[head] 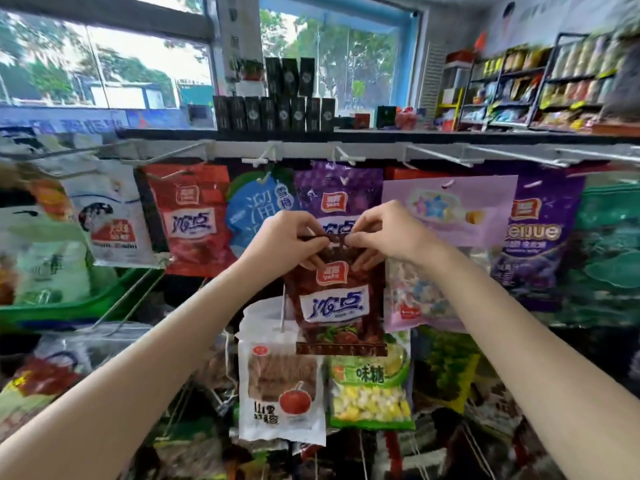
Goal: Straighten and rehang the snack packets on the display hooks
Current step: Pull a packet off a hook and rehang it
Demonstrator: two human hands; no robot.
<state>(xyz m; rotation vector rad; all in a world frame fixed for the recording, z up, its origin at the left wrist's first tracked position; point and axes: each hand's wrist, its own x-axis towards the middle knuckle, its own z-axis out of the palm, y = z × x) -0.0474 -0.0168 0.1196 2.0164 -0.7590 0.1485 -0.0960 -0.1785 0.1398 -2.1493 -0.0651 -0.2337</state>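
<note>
Both hands, left [290, 237] and right [384, 233], pinch the dark red packet [341, 299] by its top edge, mid-rehang; next, probably thread its hole onto a hook [343, 154].

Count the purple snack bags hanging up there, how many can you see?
2. One purple bag hangs in the middle, behind the dark red bag held by the left hand and right hand. Another purple bag hangs further right. More may be hidden behind.
</note>
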